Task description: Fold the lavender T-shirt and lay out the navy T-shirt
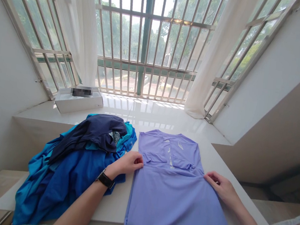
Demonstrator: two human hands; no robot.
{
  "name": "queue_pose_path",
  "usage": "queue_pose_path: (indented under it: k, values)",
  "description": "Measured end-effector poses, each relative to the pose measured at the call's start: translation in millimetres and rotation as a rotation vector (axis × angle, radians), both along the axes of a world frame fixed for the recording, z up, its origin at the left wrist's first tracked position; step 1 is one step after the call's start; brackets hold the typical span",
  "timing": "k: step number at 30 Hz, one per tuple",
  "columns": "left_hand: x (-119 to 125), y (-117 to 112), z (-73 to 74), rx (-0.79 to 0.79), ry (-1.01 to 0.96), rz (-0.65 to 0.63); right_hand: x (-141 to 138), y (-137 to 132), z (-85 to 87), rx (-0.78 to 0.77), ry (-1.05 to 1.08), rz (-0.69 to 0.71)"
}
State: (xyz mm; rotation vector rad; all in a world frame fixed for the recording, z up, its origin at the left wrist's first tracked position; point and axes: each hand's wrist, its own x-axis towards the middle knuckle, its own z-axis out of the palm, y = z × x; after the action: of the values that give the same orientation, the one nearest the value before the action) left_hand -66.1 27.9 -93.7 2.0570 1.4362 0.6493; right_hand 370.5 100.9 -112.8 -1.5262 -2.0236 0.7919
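Observation:
A lavender T-shirt [172, 195] lies spread on the white table, its collar end toward the window and its lower end at the front edge. Its sides are turned in near the top, and small white marks and a pink mark show on the cloth. My left hand [133, 160], with a dark watch on the wrist, pinches the shirt's left edge at mid-length. Across from it, my right hand [217, 183] pinches the right edge, with thumb and fingers together on the fabric. Creases run across the shirt between both hands.
A heap of blue and navy clothes [79, 155] sits left of the shirt and hangs over the front edge. Behind it, a white box [80, 104] stands on the window sill. White curtains [202, 78] flank the barred window. The table [231, 177] ends close to the shirt's right.

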Motion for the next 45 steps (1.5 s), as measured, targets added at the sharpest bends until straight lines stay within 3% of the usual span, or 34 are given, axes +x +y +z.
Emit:
queue_pose_path:
  k: [9,17,24,30,45]
  values:
    - [0.5,-2.2,4.0,0.021,0.055,0.009,-1.2,3.7,-1.4,0.078,-0.383,-0.088]
    - [5.1,-11.1,12.8,0.084,0.276,0.063,0.2,-1.0,3.2,-0.090,-0.519,-0.201]
    - [7.4,-10.8,11.7,0.101,0.337,0.043,-3.3,-1.3,2.4,-0.002,-0.416,-0.140]
    - [5.8,-9.3,9.2,0.073,0.254,0.017,-10.3,-9.0,15.8,-0.034,-0.141,-0.048]
    - [4.1,-5.5,8.0,0.024,0.103,-0.012,-3.9,-14.0,27.5,-0.052,-0.052,0.099]
